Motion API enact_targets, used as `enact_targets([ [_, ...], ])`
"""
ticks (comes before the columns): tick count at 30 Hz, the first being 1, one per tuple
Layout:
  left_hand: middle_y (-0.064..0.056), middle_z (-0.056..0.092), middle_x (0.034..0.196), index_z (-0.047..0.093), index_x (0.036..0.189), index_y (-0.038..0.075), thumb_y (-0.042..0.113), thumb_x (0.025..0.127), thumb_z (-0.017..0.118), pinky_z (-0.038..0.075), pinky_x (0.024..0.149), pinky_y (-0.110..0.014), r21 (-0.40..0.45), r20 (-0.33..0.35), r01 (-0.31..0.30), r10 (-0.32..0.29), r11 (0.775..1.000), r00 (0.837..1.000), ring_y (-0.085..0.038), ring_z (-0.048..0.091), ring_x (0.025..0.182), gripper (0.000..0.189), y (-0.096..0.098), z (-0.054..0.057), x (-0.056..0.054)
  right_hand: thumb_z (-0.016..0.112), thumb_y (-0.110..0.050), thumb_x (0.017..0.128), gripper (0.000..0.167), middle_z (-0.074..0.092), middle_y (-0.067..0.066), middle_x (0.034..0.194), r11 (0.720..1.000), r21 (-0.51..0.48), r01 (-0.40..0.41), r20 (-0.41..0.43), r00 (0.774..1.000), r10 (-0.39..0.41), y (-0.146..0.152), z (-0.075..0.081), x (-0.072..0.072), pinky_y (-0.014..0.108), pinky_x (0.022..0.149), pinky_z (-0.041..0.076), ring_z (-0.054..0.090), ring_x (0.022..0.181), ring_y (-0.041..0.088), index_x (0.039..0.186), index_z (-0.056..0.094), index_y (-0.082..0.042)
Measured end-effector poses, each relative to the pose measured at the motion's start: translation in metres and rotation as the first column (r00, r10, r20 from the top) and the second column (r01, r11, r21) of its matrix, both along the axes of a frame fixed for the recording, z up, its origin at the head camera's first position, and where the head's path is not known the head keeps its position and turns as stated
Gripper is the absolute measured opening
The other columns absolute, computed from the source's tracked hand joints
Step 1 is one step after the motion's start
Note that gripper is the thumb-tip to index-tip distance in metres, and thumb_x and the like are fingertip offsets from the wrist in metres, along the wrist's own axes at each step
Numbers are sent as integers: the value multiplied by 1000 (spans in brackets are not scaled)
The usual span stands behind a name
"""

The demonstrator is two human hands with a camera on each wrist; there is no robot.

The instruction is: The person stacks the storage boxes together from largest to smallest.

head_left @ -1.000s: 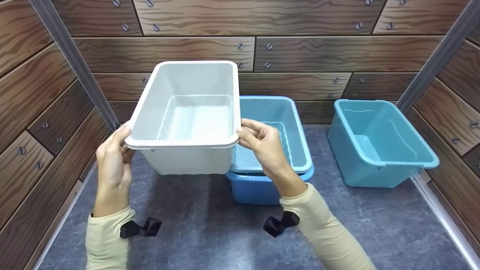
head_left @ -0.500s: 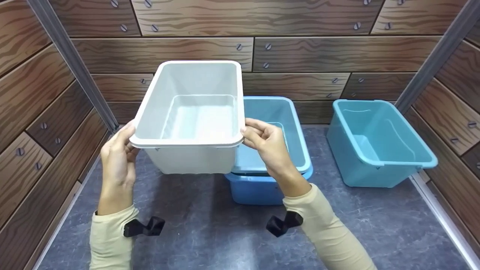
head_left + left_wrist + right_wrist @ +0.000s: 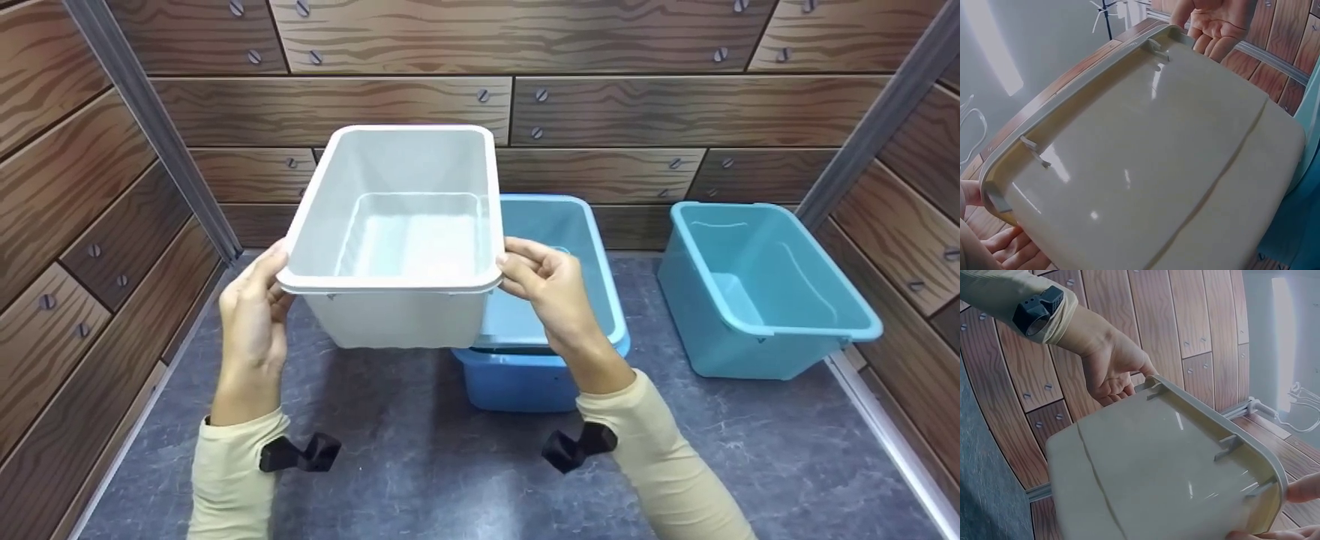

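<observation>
A white plastic bin [image 3: 409, 319] hangs above the floor, its open top tilted toward the head camera and nothing inside it. My left hand [image 3: 251, 330] grips the rim at the near left corner, thumb on top and fingers beneath. At the near right corner my right hand [image 3: 551, 296] pinches the same rim. Both wrist views show the bin's smooth outer wall [image 3: 1145, 140] with small ribs under the lip. Behind my right hand a light blue bin [image 3: 607, 300] sits nested in a darker blue bin [image 3: 517, 382]; the white bin hides part of them.
A teal bin [image 3: 750, 352] stands on the right, close to the side wall. Wood-patterned walls [image 3: 600, 112] enclose the dark blue-grey floor [image 3: 420, 465] at the back and both sides. Metal posts [image 3: 150, 120] mark the corners.
Both hands have carried the white bin a little to the right, covering more of the light blue bin. The hold on its rim is the same, and the other bins stay put.
</observation>
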State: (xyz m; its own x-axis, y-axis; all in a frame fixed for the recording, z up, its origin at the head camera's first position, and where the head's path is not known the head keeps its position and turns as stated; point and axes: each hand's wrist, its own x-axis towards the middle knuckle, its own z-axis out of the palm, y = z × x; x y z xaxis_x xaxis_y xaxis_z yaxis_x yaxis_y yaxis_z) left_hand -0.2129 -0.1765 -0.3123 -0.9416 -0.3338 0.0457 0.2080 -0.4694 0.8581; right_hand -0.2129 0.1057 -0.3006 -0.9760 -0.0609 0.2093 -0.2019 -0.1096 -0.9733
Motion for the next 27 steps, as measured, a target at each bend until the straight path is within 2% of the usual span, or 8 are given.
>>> enact_targets([
  [4, 4, 75, 82, 73, 86, 17, 7, 94, 55, 55, 67, -14, 4, -2, 8, -8, 1000, 1000, -4, 69, 69, 22, 3, 0, 0, 54, 1, 92, 39, 59, 33, 128, 1000, 2, 7, 3, 1000, -7, 4, 1, 1, 26, 86, 59, 69, 104, 21, 128, 52, 15],
  [18, 4, 74, 82, 72, 86, 17, 6, 94, 53, 55, 66, -14, -5, -4, 16, -16, 1000, 1000, -3, 68, 68, 23, 9, 4, 1, 53, 1, 93, 41, 55, 33, 132, 1000, -4, -5, -1, 1000, 5, 12, 1, 2, 25, 86, 58, 68, 110, 25, 131, 48, 16],
  [27, 5, 74, 84, 69, 92, 13, 6, 94, 54, 55, 68, -14, -16, 12, 22, -22, 1000, 1000, -3, 68, 70, 17, 12, 5, 0, 53, -1, 93, 41, 55, 34, 131, 1000, 12, 3, 3, 1000, -3, 17, 2, 1, 25, 87, 58, 68, 106, 19, 131, 48, 15],
])
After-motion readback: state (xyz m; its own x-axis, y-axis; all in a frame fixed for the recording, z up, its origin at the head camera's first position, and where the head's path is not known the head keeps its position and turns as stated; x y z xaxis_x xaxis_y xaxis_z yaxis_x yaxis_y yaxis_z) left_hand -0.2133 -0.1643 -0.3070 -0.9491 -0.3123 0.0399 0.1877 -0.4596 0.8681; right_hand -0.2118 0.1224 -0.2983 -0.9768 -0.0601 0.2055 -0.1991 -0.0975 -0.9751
